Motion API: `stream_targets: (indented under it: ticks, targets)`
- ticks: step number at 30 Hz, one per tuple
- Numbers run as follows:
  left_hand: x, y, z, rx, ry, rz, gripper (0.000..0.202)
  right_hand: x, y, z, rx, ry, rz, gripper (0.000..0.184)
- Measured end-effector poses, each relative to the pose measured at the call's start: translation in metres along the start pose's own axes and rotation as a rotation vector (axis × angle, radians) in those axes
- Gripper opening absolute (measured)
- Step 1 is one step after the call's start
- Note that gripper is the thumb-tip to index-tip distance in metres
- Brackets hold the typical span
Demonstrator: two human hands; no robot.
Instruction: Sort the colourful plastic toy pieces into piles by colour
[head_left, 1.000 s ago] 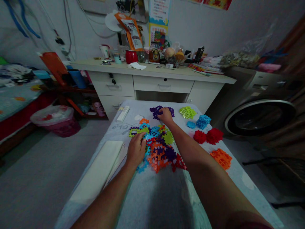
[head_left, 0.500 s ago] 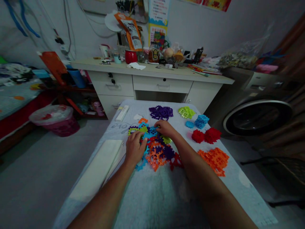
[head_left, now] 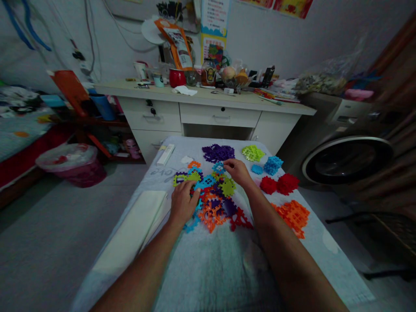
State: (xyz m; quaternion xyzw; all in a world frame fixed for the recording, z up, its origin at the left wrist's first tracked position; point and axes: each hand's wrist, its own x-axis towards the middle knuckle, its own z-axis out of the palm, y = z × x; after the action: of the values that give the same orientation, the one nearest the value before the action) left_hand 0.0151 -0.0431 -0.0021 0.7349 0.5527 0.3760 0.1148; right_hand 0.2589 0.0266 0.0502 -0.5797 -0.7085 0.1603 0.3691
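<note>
A loose pile of toothed plastic building pieces in orange, purple, red and green [head_left: 212,212] lies mid-table. My right hand [head_left: 238,172] is above its far right edge, thumb and fingertips pinching a light-blue building piece [head_left: 218,167] with window-like holes. Over the pile's left side rests my left hand [head_left: 184,200], palm down, thumb apart from the fingers, near yellow-green pieces [head_left: 194,174]; the undersides of its fingers are hidden. Another blue windowed piece [head_left: 208,182] sits between the hands, beside a yellow-green toothed piece [head_left: 228,186].
Sorted stacks stand around the pile: purple [head_left: 218,153], green [head_left: 252,153], blue [head_left: 273,165], red [head_left: 287,184] and orange [head_left: 294,217]. A long white box [head_left: 138,225] lies left. Behind is a cluttered desk [head_left: 201,96]; a washing machine [head_left: 344,143] stands right.
My right hand has moved up and right off the pile, and the blue piece now shows in its fingers. The left hand has stayed nearly still. The view has shifted slightly.
</note>
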Motion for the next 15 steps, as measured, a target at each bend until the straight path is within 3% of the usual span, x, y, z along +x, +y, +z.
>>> stream_targets:
  ticks: [8,11,15]
  targets:
    - [-0.001,0.002,-0.001,0.000,-0.001,-0.011,0.033,0.020,0.042,-0.079,-0.355,0.149,0.270,0.020]
    - [0.000,0.003,-0.002,0.005,-0.011,-0.009,0.034,0.023,0.049,-0.095,-0.540,0.094,0.335,0.022]
    - [0.001,0.002,-0.002,0.004,-0.014,-0.013,0.034,0.024,0.054,-0.099,-0.692,-0.039,0.376,0.025]
